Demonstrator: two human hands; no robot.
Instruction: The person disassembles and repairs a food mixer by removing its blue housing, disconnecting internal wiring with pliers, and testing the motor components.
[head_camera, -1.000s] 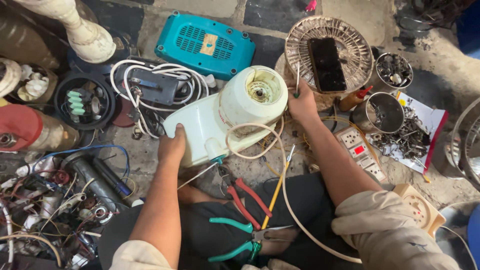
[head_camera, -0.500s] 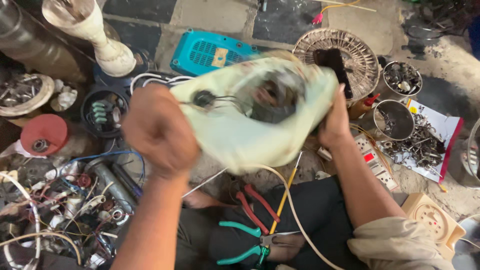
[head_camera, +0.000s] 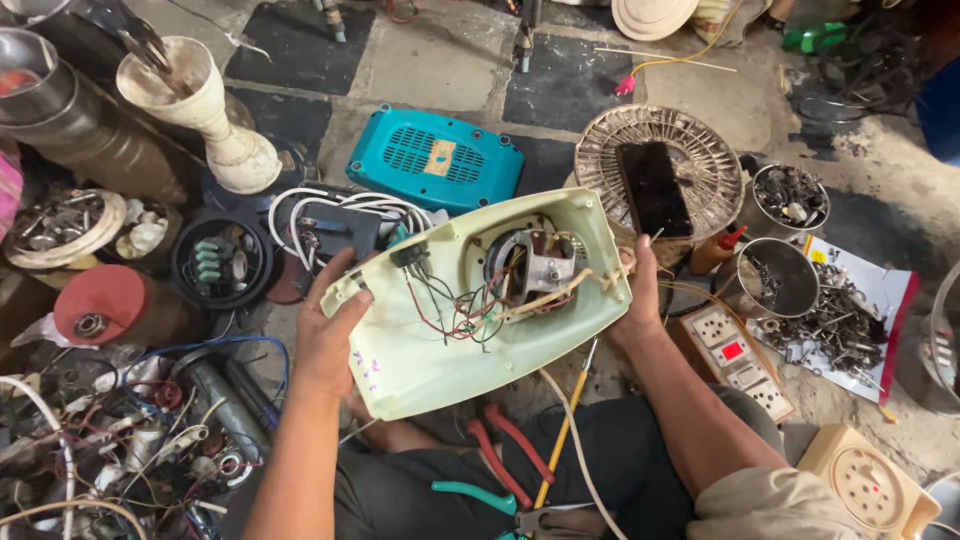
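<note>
your left hand (head_camera: 330, 330) and right hand (head_camera: 640, 290) grip the pale mixer base (head_camera: 440, 340) by its ends, open underside up, motor (head_camera: 530, 265) and wires (head_camera: 450, 305) showing, above your lap near the red pliers (head_camera: 505, 450).

A tiled floor (head_camera: 450, 70) carries a teal casing (head_camera: 435, 160), a fan grille (head_camera: 660, 165) and scattered screws (head_camera: 835, 320).

Just one view here: a head-worn camera looking steeply down and a bit forward at the tiled floor (head_camera: 450, 70), close enough that the person's forearms and lap fill the bottom edge, clutter running off every side.
</note>
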